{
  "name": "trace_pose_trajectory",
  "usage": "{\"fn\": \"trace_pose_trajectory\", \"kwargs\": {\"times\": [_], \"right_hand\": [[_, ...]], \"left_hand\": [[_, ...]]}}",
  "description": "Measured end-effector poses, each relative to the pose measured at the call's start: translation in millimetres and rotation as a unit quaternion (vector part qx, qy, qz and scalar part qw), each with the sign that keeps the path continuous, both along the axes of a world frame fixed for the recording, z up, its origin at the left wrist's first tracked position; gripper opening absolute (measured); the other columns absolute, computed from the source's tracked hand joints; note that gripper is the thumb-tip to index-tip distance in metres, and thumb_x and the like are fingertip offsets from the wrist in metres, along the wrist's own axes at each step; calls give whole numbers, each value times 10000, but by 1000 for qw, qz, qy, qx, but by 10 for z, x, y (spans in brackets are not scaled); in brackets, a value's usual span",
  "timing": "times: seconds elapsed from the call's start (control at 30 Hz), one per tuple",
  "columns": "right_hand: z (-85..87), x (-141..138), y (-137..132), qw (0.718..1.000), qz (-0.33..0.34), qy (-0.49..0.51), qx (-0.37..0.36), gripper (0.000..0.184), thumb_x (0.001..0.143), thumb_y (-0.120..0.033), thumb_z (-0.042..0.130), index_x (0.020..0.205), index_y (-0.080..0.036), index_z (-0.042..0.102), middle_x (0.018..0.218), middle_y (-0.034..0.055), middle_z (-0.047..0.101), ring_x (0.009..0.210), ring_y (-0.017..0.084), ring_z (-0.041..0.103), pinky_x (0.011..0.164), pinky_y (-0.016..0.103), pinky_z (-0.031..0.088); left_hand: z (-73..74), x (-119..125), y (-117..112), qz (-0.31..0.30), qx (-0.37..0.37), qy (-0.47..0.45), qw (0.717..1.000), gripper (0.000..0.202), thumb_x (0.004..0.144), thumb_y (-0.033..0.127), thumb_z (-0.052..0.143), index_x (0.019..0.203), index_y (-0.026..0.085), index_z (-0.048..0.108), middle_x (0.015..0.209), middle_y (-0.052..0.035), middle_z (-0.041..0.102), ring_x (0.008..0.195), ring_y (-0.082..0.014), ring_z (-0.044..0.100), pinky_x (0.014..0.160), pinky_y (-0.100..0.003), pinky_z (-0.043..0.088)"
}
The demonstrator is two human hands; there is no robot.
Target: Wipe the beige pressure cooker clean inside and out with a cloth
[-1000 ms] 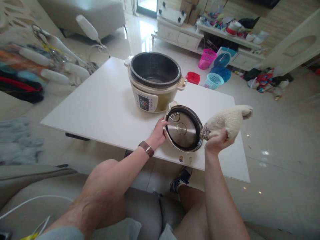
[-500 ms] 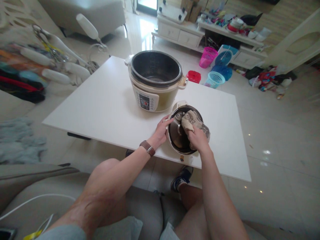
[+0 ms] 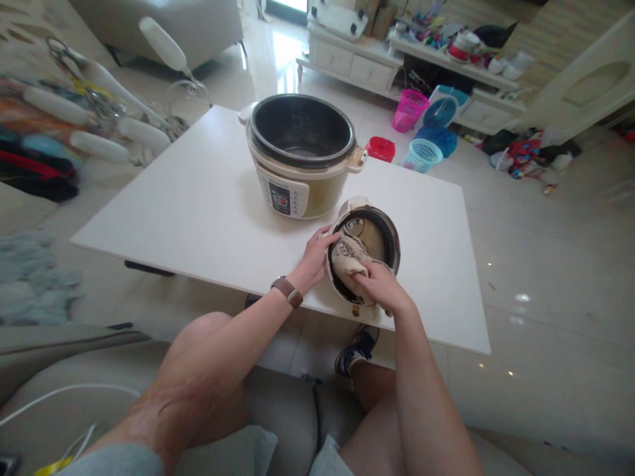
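A cooker lid [image 3: 378, 235] lies upside down near the front edge of a white table [image 3: 198, 211], its metal inner face up. My left hand [image 3: 315, 256], with a brown watch on the wrist, grips the lid's left rim. My right hand [image 3: 380, 289] presses a cream cloth [image 3: 346, 256] against the lid's inner left side. Behind the lid stands an open beige pressure cooker [image 3: 302, 155] with a dark inner pot and a control panel facing me.
I sit on a grey sofa with my knees under the table's front edge. A drying rack with clothes [image 3: 74, 112] stands at left. Pink [image 3: 409, 109], blue [image 3: 422, 155] and red [image 3: 381, 149] baskets lie on the glossy floor beyond the table, before a cluttered white cabinet [image 3: 367, 66].
My right hand brought the cloth from the air at the right down into the lid, then slid it from the lid's right side to its left. My left hand kept its hold.
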State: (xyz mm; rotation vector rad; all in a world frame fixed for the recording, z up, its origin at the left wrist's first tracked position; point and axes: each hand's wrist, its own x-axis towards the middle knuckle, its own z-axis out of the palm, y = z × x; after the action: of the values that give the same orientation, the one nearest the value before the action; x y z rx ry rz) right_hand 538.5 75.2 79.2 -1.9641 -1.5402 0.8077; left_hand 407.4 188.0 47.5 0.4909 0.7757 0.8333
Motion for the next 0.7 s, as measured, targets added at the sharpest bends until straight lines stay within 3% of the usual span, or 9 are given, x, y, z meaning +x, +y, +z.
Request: {"fn": "trace_pose_trajectory", "kwargs": {"times": [0.1, 0.27, 0.37, 0.43, 0.5, 0.6, 0.67, 0.7], "right_hand": [[44, -16, -11, 998, 27, -15, -60, 168, 809, -305, 652, 917, -242, 765, 970, 50, 779, 929, 280, 704, 902, 424, 552], [-6, -20, 7, 999, 6, 6, -52, 172, 800, -309, 665, 919, -254, 777, 986, 55, 781, 941, 286, 710, 904, 424, 553], [-69, 27, 31, 997, -69, 34, -10, 204, 816, -316, 626, 938, -246, 773, 977, 52, 783, 935, 274, 709, 896, 416, 554], [-88, 64, 52, 985, -159, 56, 39, 245, 818, -321, 613, 980, -222, 768, 987, 58, 783, 943, 270, 706, 910, 422, 547], [-71, 87, 75, 950, -275, 69, 128, 271, 816, -330, 615, 988, -179, 759, 982, 76, 777, 937, 269, 702, 919, 426, 541], [15, 84, 107, 839, -440, 48, 317, 311, 837, -348, 615, 1022, -125, 730, 1025, 109, 758, 972, 266, 698, 932, 412, 535], [70, 67, 122, 779, -478, 19, 406, 342, 862, -365, 616, 1087, -123, 701, 1094, 119, 737, 1029, 257, 691, 963, 398, 523], [83, 59, 128, 772, -472, 4, 426, 350, 869, -377, 622, 1108, -131, 688, 1117, 119, 728, 1050, 252, 685, 982, 395, 514]], "left_hand": [[-4, 3, -21, 12, -3, 16, 1000, 422, 605, 236, 816, 987, 204, 640, 808, 20, 709, 770, -159, 651, 768, -296, 495], [37, -1, -40, 7, -4, 20, 1000, 374, 581, 226, 809, 893, 202, 604, 730, 45, 653, 720, -142, 621, 740, -278, 488], [59, -5, -38, -1, -12, 21, 1000, 341, 586, 227, 804, 859, 199, 602, 725, 46, 650, 699, -128, 603, 689, -252, 475], [60, -6, -33, -5, -16, 20, 1000, 330, 593, 234, 798, 856, 201, 602, 723, 47, 648, 689, -125, 596, 657, -243, 466], [52, -7, -27, -2, -16, 23, 1000, 329, 598, 236, 790, 866, 203, 603, 723, 50, 644, 687, -124, 590, 637, -237, 457], [35, -10, -20, 9, -12, 33, 999, 322, 607, 231, 773, 874, 205, 596, 723, 53, 632, 686, -119, 578, 616, -227, 439], [24, -14, -17, 7, -12, 34, 999, 310, 615, 229, 757, 873, 209, 586, 710, 56, 616, 667, -119, 567, 600, -229, 429], [19, -16, -16, 6, -13, 34, 999, 303, 618, 227, 748, 871, 210, 582, 704, 58, 609, 657, -118, 561, 592, -231, 425]]}}
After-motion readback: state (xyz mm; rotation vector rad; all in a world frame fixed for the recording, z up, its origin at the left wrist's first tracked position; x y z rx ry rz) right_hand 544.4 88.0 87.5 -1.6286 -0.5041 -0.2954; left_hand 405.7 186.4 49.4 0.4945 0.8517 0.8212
